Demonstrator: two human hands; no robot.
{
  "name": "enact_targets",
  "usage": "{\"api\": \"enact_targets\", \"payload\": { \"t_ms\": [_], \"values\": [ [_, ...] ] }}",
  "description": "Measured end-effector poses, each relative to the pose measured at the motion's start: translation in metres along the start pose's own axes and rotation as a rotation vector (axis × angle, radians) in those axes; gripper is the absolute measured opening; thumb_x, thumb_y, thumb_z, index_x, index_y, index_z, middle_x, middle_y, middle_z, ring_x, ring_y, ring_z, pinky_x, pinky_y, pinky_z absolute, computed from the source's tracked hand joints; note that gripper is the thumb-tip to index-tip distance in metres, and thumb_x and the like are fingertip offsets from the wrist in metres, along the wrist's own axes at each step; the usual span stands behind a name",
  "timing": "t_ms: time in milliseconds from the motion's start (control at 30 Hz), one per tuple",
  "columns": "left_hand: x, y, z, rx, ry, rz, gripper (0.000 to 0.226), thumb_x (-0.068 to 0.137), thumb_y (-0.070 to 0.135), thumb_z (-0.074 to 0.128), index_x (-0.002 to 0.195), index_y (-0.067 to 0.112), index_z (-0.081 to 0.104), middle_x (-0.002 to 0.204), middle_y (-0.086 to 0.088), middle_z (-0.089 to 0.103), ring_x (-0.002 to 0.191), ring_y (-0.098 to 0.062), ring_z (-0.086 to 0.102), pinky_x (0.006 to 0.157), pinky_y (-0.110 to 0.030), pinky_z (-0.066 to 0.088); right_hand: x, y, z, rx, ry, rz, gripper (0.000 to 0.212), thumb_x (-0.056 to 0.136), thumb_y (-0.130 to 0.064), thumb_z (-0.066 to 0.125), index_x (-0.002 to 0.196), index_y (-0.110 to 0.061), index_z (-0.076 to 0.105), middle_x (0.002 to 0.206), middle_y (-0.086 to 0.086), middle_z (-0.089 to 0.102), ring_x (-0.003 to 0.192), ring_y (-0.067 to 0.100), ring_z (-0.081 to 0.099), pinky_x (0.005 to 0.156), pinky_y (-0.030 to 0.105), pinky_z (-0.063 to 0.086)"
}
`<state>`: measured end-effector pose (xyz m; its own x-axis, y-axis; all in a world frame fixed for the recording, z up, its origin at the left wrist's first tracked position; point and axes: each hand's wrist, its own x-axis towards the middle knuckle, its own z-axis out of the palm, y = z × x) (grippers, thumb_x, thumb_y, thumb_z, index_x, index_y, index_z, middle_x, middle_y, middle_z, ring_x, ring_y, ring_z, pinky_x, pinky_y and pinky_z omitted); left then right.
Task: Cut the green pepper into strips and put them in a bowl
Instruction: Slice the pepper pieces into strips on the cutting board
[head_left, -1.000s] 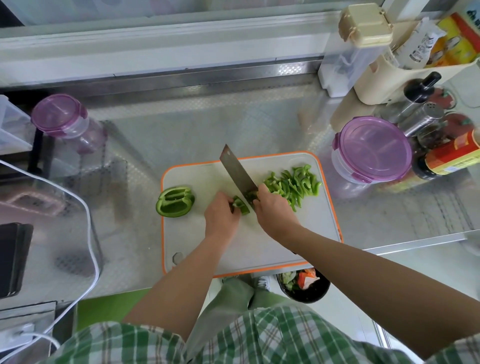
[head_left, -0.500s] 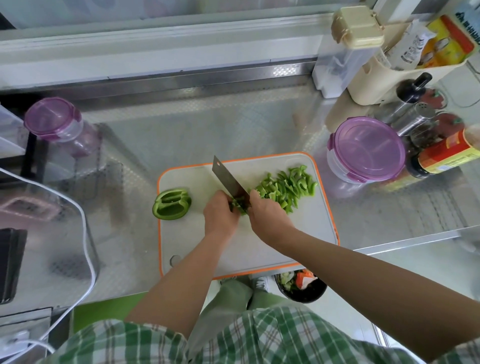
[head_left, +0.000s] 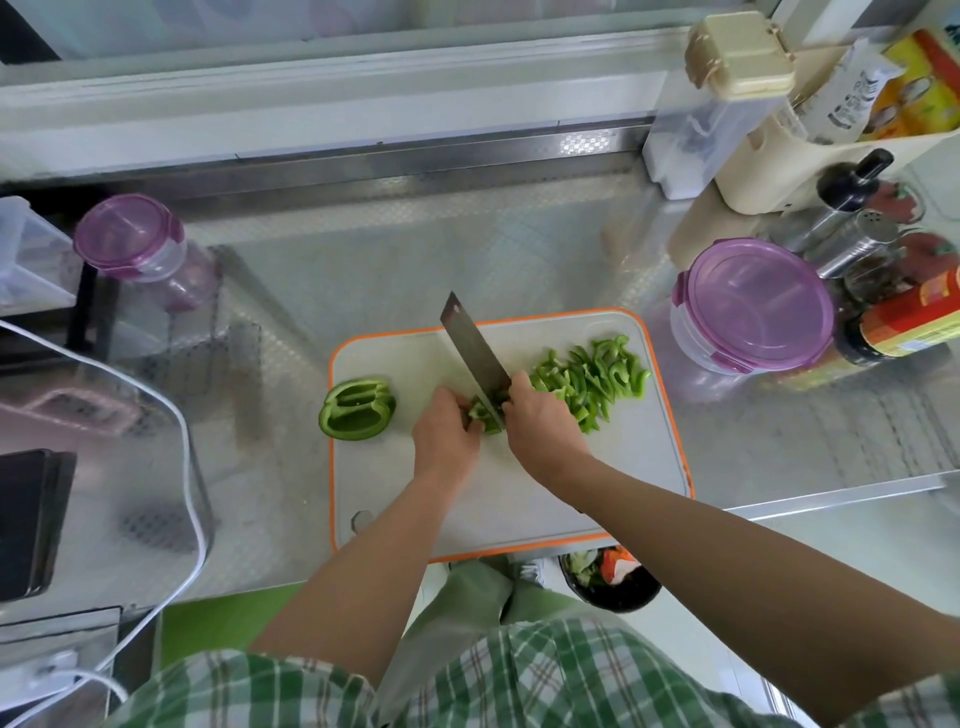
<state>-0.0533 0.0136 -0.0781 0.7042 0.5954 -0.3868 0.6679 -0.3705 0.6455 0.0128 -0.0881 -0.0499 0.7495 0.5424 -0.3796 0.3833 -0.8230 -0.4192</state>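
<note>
Curled right grip (head_left: 540, 431) wrapped round knife (head_left: 472, 353) handle; pepper piece (head_left: 480, 414) pinned by curled left grip (head_left: 447, 436), touching blade. Cut risked there if short piece slips.

- cutting board (head_left: 519, 499) on worktop (head_left: 415, 270)
- pepper half (head_left: 357, 409) at board's left edge
- pepper strips (head_left: 592, 382) piled on board's right part
- cleaver (head_left: 472, 348) between them, on pepper piece (head_left: 480, 413)
- lidded container (head_left: 753, 304) right of board; lidded jar (head_left: 132, 239) far left

Kitchen, probably home: steel counter (head_left: 415, 270), cutting board (head_left: 639, 447), sauce bottle (head_left: 914, 322), lidded food container (head_left: 753, 306).
</note>
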Motion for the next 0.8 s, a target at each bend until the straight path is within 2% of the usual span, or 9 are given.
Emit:
{"api": "enact_targets", "payload": {
  "t_ms": [100,300,500,633,733,800],
  "values": [
    [0.000,0.000,0.001,-0.006,0.014,0.000,0.019,0.085,0.010,0.063,0.092,0.016,0.046,0.088,-0.011,0.066,0.085,-0.033,0.064,0.077,-0.043,0.049,-0.005,0.000,-0.009,0.036,0.004,-0.038,0.012,0.099,-0.012,0.039,0.091,-0.012,0.030,0.073,0.009,0.050,0.066,0.032,0.051,0.054,0.036,0.036],
    [0.002,0.005,0.003,0.045,0.028,0.031,0.014,0.086,0.011,0.060,0.096,0.007,0.051,0.089,-0.013,0.066,0.089,-0.034,0.062,0.073,-0.039,0.044,-0.015,-0.004,-0.014,-0.047,-0.029,-0.068,0.005,0.099,-0.012,0.040,0.100,-0.010,0.035,0.075,0.006,0.045,0.067,0.030,0.046,0.056,0.035,0.034],
    [0.003,0.008,0.003,0.067,0.020,0.041,0.012,0.087,0.011,0.058,0.097,0.007,0.053,0.092,-0.015,0.067,0.089,-0.035,0.063,0.074,-0.038,0.044,-0.018,-0.006,-0.007,-0.071,-0.028,-0.031,0.011,0.095,-0.005,0.040,0.104,-0.011,0.037,0.074,0.003,0.043,0.068,0.028,0.045,0.057,0.035,0.034],
    [0.003,0.006,0.003,0.069,0.007,0.043,0.014,0.087,0.009,0.059,0.099,0.006,0.053,0.094,-0.016,0.066,0.092,-0.037,0.063,0.075,-0.040,0.045,-0.015,-0.005,-0.003,-0.086,-0.037,-0.029,0.016,0.095,-0.006,0.040,0.094,-0.015,0.028,0.071,0.002,0.041,0.067,0.027,0.044,0.055,0.034,0.033],
    [0.004,0.006,0.003,0.076,0.008,0.030,0.016,0.088,0.010,0.060,0.102,0.005,0.054,0.099,-0.015,0.066,0.097,-0.035,0.060,0.075,-0.036,0.040,-0.014,-0.007,0.000,-0.150,-0.047,-0.050,0.020,0.092,-0.001,0.039,0.093,-0.015,0.025,0.066,-0.001,0.037,0.064,0.027,0.046,0.050,0.033,0.030],
    [0.004,0.007,0.002,0.083,0.009,0.027,0.017,0.088,0.012,0.060,0.102,0.005,0.055,0.101,-0.013,0.066,0.099,-0.034,0.060,0.074,-0.035,0.039,-0.011,-0.010,0.000,-0.162,-0.046,-0.061,0.022,0.090,0.002,0.039,0.094,-0.014,0.025,0.067,-0.001,0.036,0.065,0.027,0.045,0.052,0.034,0.031]
  ]
}}
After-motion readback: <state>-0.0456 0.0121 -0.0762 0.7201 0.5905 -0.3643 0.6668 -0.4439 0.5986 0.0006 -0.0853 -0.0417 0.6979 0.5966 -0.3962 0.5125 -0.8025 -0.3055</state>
